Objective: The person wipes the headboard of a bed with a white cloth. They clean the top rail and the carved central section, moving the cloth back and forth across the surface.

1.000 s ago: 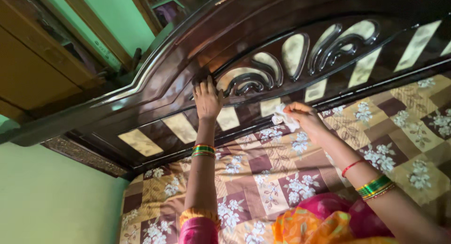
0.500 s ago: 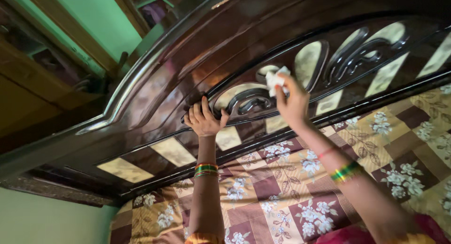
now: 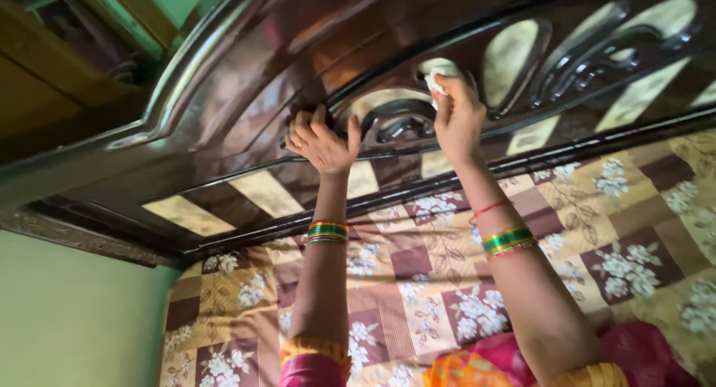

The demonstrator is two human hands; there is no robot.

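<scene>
Dark carved headboard [image 3: 246,126] above patterned bedsheet [image 3: 418,297]. Left hand [image 3: 322,142] curled loosely, empty, fingertips hooked on the carved rim, apparently for steadying. Right hand [image 3: 456,118] pinched closed around small white cloth [image 3: 435,80], pressed into the carved scrollwork, apparently for wiping.

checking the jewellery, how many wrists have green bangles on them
2. One stack of green bangles sits on the wrist of the left hand, and one stack sits on the wrist of the right hand, just below a thin red thread.
</scene>
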